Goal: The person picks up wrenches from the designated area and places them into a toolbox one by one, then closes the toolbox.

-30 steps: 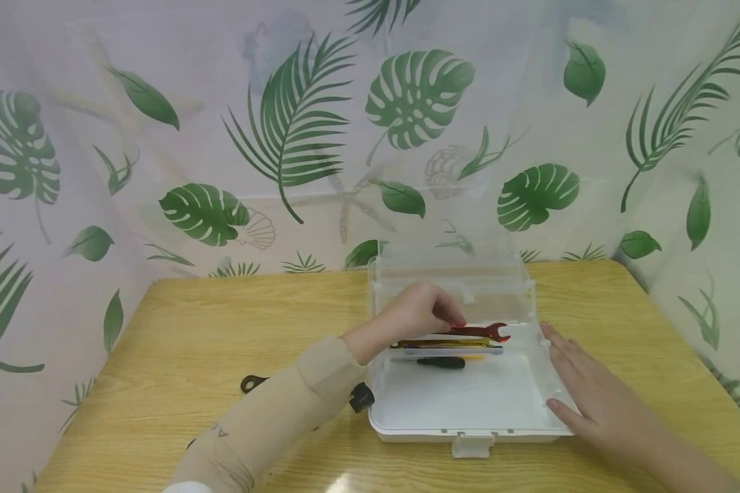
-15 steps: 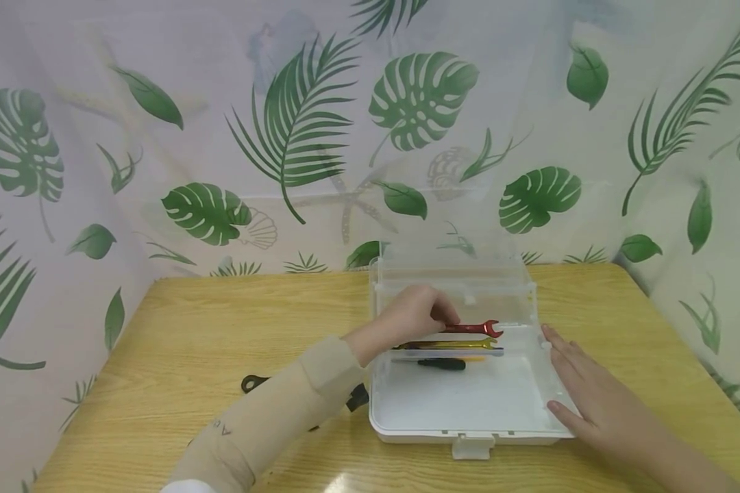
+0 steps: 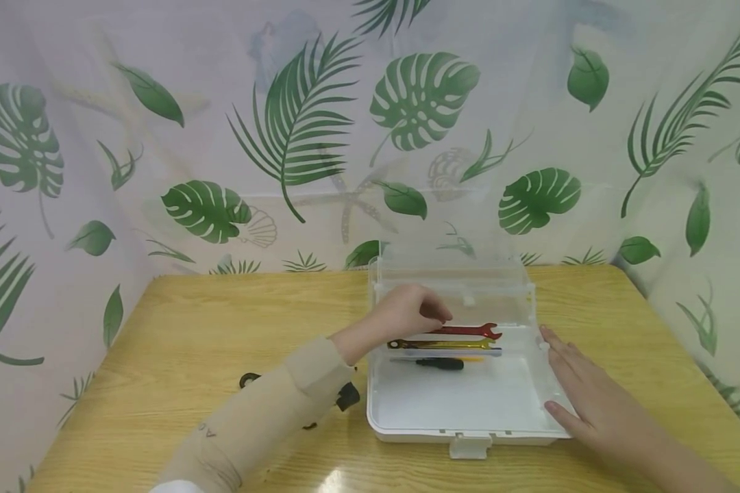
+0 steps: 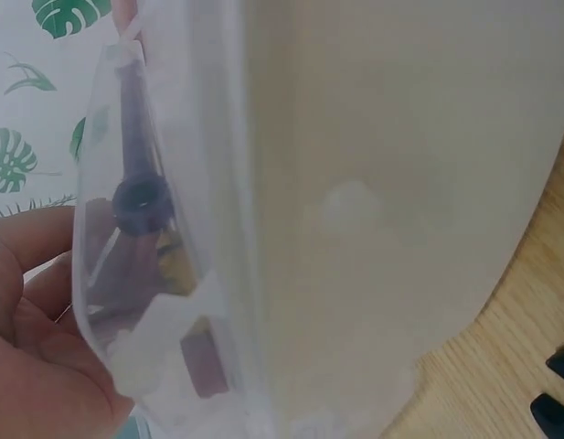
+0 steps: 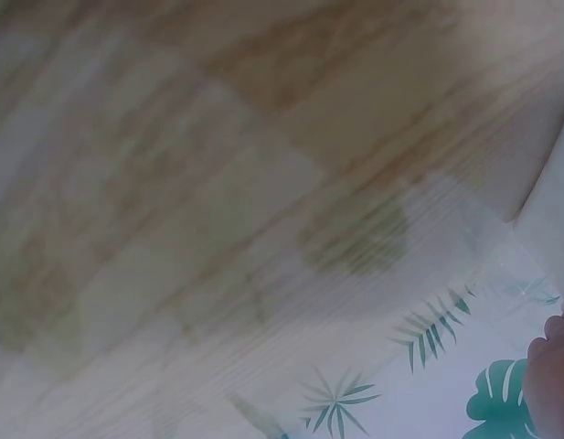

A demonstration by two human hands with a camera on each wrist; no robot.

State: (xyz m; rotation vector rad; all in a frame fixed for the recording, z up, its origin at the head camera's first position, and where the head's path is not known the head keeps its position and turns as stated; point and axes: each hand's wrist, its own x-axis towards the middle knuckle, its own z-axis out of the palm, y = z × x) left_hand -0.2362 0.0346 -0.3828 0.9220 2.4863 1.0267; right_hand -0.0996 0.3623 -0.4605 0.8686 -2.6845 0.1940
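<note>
In the head view a white toolbox (image 3: 499,404) stands with its clear lid (image 3: 499,298) raised. My left hand (image 3: 403,315) is over its rear shelf, fingers bent just above a red wrench (image 3: 469,331) and seemingly off it. Below the red one lies a gold wrench (image 3: 450,344), parallel to it. A black-handled screwdriver (image 3: 442,363) rests on the box floor. Through the box's translucent wall (image 4: 400,201), the left wrist view shows a wrench's ring end (image 4: 142,203) beside my fingers. My right hand (image 3: 598,404) rests against the toolbox's right side, fingers extended.
Left of the toolbox, a black tool part (image 3: 348,396) and a black ring end (image 3: 249,378) show around my left sleeve (image 3: 265,418), which hides what lies beneath. Behind the wooden table (image 3: 222,322) hangs a leaf-print cloth (image 3: 321,89).
My left hand first shifted the red wrench slightly left, then appears to have let go, drawing back a little to the left. My right hand has stayed at the toolbox's side.
</note>
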